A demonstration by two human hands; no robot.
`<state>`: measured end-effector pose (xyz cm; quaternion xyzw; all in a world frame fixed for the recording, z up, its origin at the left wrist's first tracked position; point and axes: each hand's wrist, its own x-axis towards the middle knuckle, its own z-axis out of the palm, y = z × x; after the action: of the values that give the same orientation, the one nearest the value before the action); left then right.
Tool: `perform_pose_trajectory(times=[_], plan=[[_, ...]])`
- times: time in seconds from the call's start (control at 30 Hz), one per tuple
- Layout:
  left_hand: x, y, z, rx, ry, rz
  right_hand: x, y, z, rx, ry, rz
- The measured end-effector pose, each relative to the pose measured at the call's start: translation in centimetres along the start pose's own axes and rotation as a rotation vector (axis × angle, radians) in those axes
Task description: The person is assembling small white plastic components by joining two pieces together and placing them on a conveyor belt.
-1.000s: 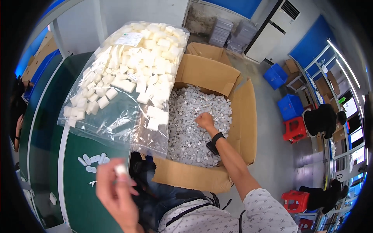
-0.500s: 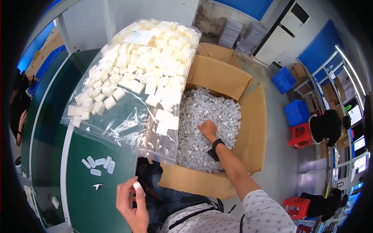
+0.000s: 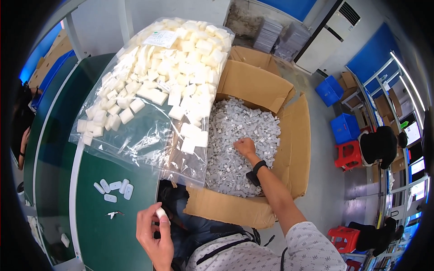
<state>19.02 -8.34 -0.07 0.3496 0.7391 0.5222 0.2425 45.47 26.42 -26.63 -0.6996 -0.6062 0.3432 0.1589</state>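
My left hand (image 3: 155, 232) is near the table's edge, pinching a small white block (image 3: 160, 212) between thumb and fingertips. Deep in the cardboard box (image 3: 235, 208), my right hand (image 3: 246, 147) is closed at the surface of many small grey-white plastic pieces (image 3: 230, 174). What its fingers hold, if anything, is hidden. Left of the box lies a clear plastic bag (image 3: 149, 137) filled with cream-white foam blocks (image 3: 190, 49). Several pale, rounded oblong pieces (image 3: 110, 198) and a small white part with a thin dark tip (image 3: 112, 215) rest on the green table (image 3: 97, 246).
The bag overhangs the table edge toward the box. Blue bins (image 3: 346, 128) and red stools (image 3: 348, 156) stand on the floor to the right, where people sit at a workbench. Another person's arm (image 3: 23, 144) shows at the far left.
My right hand has shifted slightly to the right over the plastic pieces, still closed. My left hand keeps its pinch on the white block. The view has moved a little.
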Motion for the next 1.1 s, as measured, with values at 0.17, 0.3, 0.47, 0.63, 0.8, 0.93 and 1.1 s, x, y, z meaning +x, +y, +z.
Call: perform_pose_trajectory(times=[0.17,0.3,0.47,0.63,0.8,0.93,1.1], plan=[[0.1,-0.8,-0.3,-0.335,-0.026,-0.162,-4.3,-6.1,-4.1,0.529,-0.099,0.005],[0.5,-1.0,0.1,-0.868,-0.15,-0.293,-12.8,-13.4,-10.3,0.608,-0.093,-0.399],[0.5,-1.0,0.5,-0.973,-0.387,-0.283,-23.6,-19.0,-14.2,0.369,-0.127,-0.988],[0.7,1.9,1.9,-0.998,-0.399,-0.212,-27.1,-19.8,-11.3,0.879,-1.061,-0.555],[0.1,1.1,1.2,-0.886,-0.238,-0.11,-27.3,-19.1,-8.8,0.976,-1.276,-0.399],[-0.2,2.1,1.0,-0.594,-0.095,-0.036,-27.2,-18.7,-8.5,1.031,-1.262,-0.389],[-0.4,1.5,1.8,-0.204,0.156,0.24,-27.8,-19.3,-9.4,0.987,-1.083,-0.488]])
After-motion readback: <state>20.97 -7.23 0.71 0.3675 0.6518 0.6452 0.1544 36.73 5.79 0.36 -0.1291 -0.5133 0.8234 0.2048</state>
